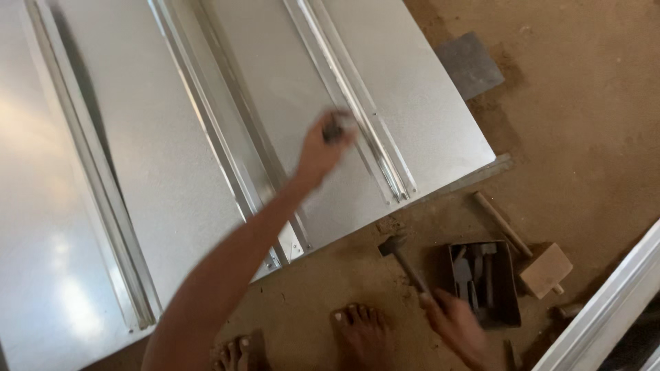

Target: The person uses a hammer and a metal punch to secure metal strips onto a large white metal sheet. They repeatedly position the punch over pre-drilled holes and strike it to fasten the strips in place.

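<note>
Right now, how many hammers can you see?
2. A metal hammer lies on the dirt, its handle in the right hand. A wooden mallet lies beside the box. Others may be hidden.

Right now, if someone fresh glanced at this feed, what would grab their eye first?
The big shiny metal sheets with raised ribs fill the left and middle, lying on the dirt floor. The left hand stretches across them, gripping a small dark object beside a rib. At lower right, the right hand holds a hammer next to a dark box of tools and a wooden mallet.
</note>
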